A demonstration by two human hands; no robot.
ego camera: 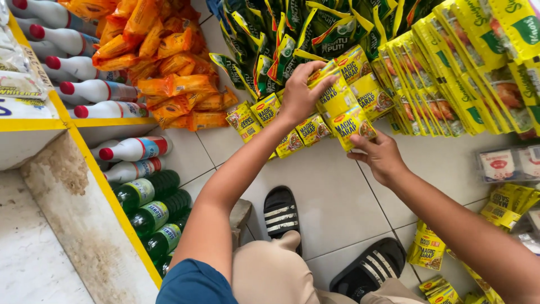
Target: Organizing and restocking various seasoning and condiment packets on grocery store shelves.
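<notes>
Black striped sandals (281, 214) are seen below the yellow sachet strip (343, 104), judged light and limp, pinched at top by left hand (299, 97), supported beneath by right hand (382, 155).

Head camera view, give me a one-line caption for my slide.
Both hands, left hand and right hand, grip a strip of yellow seasoning sachets above a tiled floor.
</notes>
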